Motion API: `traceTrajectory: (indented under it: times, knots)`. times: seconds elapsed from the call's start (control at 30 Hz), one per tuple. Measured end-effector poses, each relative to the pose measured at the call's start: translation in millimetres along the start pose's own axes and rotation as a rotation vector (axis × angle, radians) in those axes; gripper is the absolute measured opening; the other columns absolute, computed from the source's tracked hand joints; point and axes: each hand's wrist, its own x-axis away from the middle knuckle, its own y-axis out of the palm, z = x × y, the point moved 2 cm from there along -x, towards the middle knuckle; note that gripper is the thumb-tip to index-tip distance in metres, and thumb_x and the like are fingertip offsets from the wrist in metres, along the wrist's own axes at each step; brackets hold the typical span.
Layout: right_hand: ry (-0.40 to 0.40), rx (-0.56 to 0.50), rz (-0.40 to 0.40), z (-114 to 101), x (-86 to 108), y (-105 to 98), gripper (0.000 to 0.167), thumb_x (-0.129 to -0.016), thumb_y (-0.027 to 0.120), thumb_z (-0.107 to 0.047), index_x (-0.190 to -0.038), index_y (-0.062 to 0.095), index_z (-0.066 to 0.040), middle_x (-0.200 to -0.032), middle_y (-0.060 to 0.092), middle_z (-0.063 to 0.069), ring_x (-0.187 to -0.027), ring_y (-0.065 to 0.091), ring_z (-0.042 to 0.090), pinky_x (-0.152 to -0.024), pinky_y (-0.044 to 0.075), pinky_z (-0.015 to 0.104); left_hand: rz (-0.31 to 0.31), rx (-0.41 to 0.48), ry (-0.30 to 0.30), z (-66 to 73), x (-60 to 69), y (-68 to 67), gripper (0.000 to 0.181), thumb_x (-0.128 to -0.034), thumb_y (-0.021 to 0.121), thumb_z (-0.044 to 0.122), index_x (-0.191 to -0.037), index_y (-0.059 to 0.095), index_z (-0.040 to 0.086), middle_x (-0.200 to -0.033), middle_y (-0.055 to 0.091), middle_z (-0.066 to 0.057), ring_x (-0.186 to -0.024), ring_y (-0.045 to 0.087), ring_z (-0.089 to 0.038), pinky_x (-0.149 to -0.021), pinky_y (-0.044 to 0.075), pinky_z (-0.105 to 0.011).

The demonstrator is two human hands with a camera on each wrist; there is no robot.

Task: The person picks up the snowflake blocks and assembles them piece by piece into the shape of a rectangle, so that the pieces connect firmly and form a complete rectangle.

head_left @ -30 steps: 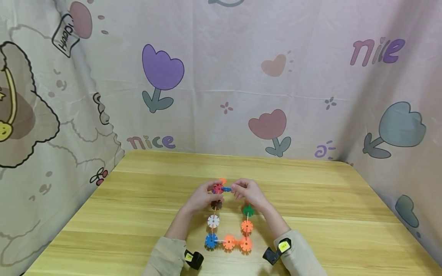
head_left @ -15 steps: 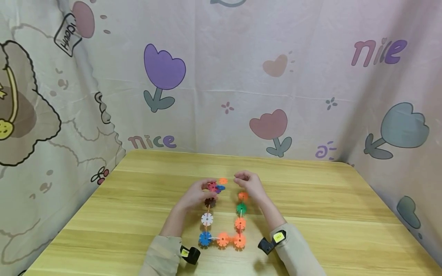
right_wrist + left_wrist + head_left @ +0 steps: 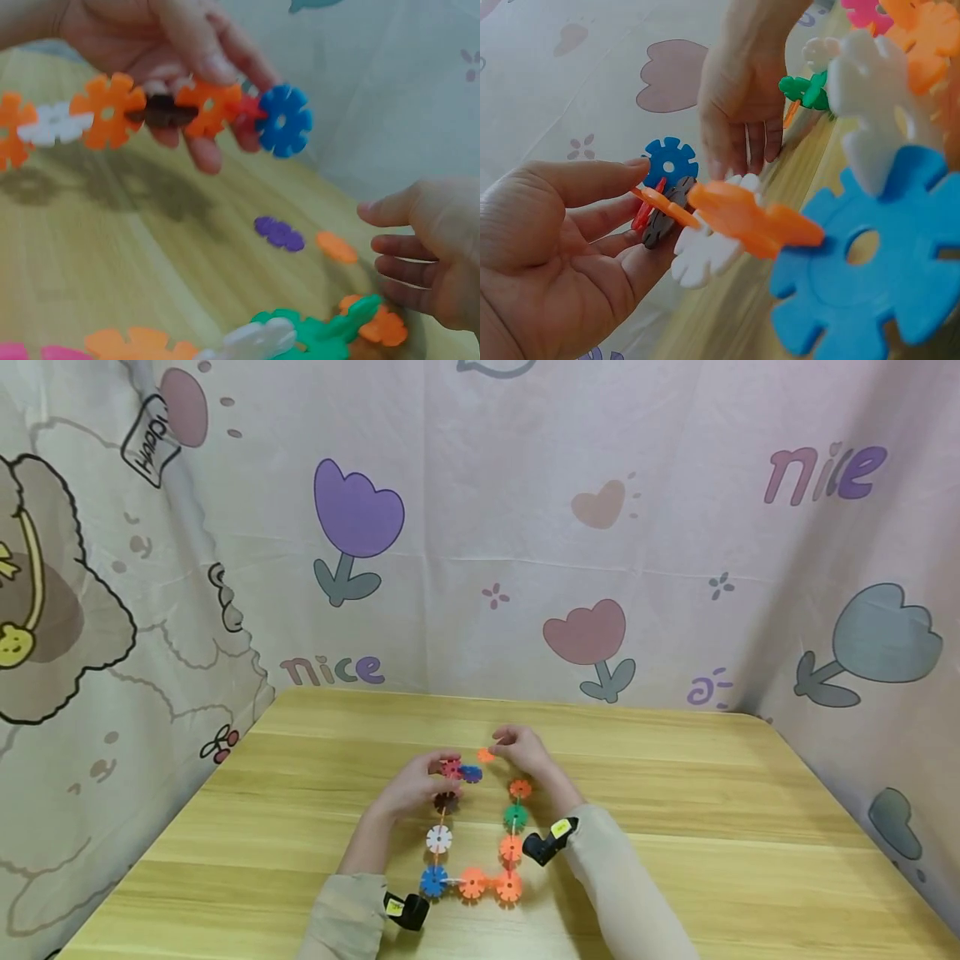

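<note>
My left hand (image 3: 412, 787) pinches the far left end of a chain of plastic snowflake discs. In the left wrist view an orange disc (image 3: 667, 204) lies between its thumb and fingers, close to a red and a dark brown disc (image 3: 660, 225). A blue disc (image 3: 298, 112) tips this end, raised off the table in the right wrist view. My right hand (image 3: 525, 752), fingers loosely bent, hovers by a loose orange disc (image 3: 337, 247); the right wrist view shows a gap between them. A loose purple disc (image 3: 279, 233) lies close by.
The chain runs in a U on the wooden table (image 3: 675, 793), past a white disc (image 3: 439, 828), a blue corner disc (image 3: 433, 892), orange discs and a green disc (image 3: 516, 807). A printed curtain (image 3: 480, 527) hangs behind the table.
My right hand has let go of the blue disc, drawn back, then moved left towards the loose orange disc. My left hand has shifted left with the chain.
</note>
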Motion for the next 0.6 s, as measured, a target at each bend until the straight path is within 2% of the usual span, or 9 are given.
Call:
traceTrajectory:
  times: [0.1, 0.2, 0.43, 0.6]
  knots:
    - [-0.023, 0.121, -0.018, 1.0, -2.2, 5.8, 0.027, -0.085, 0.067, -0.012, -0.108, 0.063, 0.000, -0.092, 0.064, 0.011, -0.084, 0.058, 0.023, -0.071, 0.048, 0.034, 0.002, -0.019, -0.007, 0.7, 0.8, -1.7, 0.054, -0.0881, 0.057, 0.003, -0.136, 0.035, -0.009, -0.107, 0.056, -0.029, -0.083, 0.063, -0.022, -0.073, 0.051, -0.032]
    - [-0.048, 0.186, -0.032, 1.4, -2.3, 9.4, 0.028, -0.084, 0.068, -0.012, -0.109, 0.063, 0.000, -0.092, 0.064, 0.012, -0.083, 0.059, 0.023, -0.070, 0.048, 0.034, 0.001, -0.012, -0.011, 0.8, 1.1, -1.7, 0.054, -0.0877, 0.058, 0.003, -0.136, 0.035, -0.009, -0.107, 0.055, -0.028, -0.082, 0.063, -0.022, -0.072, 0.051, -0.031]
    - [-0.056, 0.290, -0.049, 0.2, -3.8, 13.8, 0.028, -0.085, 0.067, -0.013, -0.109, 0.064, -0.001, -0.092, 0.063, 0.011, -0.085, 0.058, 0.023, -0.073, 0.048, 0.036, -0.006, 0.014, -0.019, -1.6, -1.1, -2.0, 0.055, -0.0884, 0.057, 0.003, -0.137, 0.033, -0.010, -0.110, 0.053, -0.030, -0.084, 0.063, -0.026, -0.071, 0.052, -0.031]
    - [-0.047, 0.320, -0.057, -0.5, -4.3, 15.0, 0.022, -0.083, 0.068, -0.011, -0.100, 0.062, 0.001, -0.089, 0.059, 0.009, -0.080, 0.054, 0.020, -0.073, 0.046, 0.035, -0.002, 0.022, -0.022, -4.2, -2.2, -1.8, 0.054, -0.0885, 0.057, 0.001, -0.136, 0.033, -0.010, -0.108, 0.053, -0.032, -0.085, 0.063, -0.029, -0.072, 0.052, -0.033]
